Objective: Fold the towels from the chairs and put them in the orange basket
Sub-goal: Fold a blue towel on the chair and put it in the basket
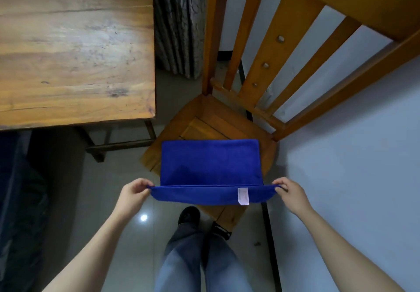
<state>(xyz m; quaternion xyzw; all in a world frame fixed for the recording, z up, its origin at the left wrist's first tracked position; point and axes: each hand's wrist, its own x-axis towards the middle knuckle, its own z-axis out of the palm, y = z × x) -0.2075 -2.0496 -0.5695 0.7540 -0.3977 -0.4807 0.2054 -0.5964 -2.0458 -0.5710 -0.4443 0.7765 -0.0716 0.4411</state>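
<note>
**Blue towel stretched between both hands over the chair seat**

The blue towel (210, 166) is held up by its near edge, one corner in each hand. The left hand (133, 192) pinches the left corner between thumb and curled fingers; the right hand (289, 190) pinches the right corner the same way. Between them the near edge runs taut and level, with a narrow strip of cloth folded over toward the person. A white label (243, 196) hangs from that strip, near the right hand. The rest of the towel reaches away from the hands over the front part of the wooden chair (227, 123) seat, its far edge straight across the seat. The chair stands against a pale wall (352, 155), its slatted back rising at the upper right. A wooden table (75, 48) stands to the left, its near right corner close to the chair. A patterned curtain (179, 23) hangs behind, between table and chair.
</note>
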